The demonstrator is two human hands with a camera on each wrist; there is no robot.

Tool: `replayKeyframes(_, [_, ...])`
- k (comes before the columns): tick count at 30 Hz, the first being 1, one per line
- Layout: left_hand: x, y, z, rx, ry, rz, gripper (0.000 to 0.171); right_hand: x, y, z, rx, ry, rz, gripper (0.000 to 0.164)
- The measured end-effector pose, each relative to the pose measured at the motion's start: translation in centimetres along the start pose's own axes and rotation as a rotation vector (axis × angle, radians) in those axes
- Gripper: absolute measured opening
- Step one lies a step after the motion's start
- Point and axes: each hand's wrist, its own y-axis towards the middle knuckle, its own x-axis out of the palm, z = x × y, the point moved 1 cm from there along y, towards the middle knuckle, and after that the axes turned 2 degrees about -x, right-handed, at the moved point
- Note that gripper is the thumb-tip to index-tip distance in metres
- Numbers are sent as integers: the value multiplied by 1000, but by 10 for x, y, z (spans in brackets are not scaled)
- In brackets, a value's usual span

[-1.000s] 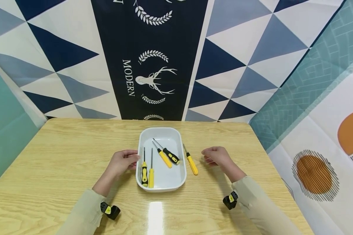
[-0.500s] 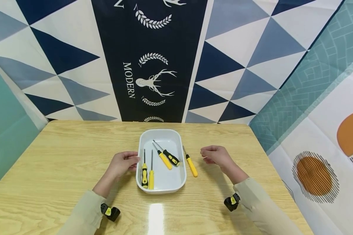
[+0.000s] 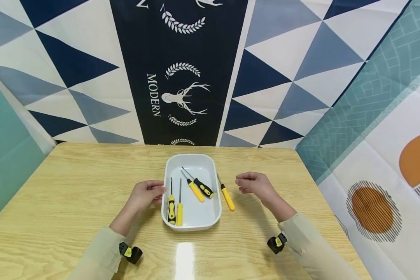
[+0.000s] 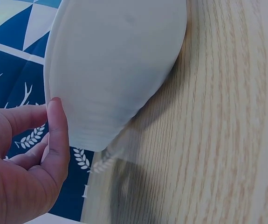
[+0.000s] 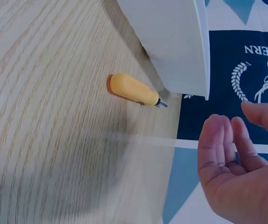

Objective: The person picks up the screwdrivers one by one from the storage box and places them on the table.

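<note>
Since the earlier frames the right hand [image 3: 255,186] has edged slightly toward 9 o'clock, closer to the loose screwdriver [image 3: 227,197], while the left hand [image 3: 145,194] and the white tray [image 3: 210,221] have kept their places. As the head view shows it, the loose screwdriver lies on the table [image 3: 91,175] at the tray's 3 o'clock, just outside the wall, its yellow handle toward 5 o'clock and its shaft toward 11; whether the tip touches the tray cannot be told. It sits at about 8 o'clock from the right hand, near but untouched. That hand's fingers are loosely bent, the thumb apart from the fingertips, with nothing between them. The left hand pinches the tray's rim at 9 o'clock between thumb and fingers.

Inside the tray, a black-and-yellow screwdriver [image 3: 171,210] and a yellow screwdriver [image 3: 179,212] lie side by side at 8 to 7 o'clock, shafts toward 12. A yellow-handled screwdriver [image 3: 196,190] and a black-handled screwdriver [image 3: 203,188] lie toward 2 o'clock, tips toward 11. Beyond, at 12 o'clock, hangs a dark panel [image 3: 192,48] lettered MODERN.
</note>
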Motion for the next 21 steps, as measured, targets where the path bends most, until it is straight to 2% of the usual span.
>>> replayKeyframes(14, [0, 3, -2, -12, -5, -5, 35, 10, -5, -10, -105, -1, -41, 33])
replayKeyframes(21, [-2, 3, 0, -18, -11, -6, 35, 24, -5, -17, -86, -5, -65, 33])
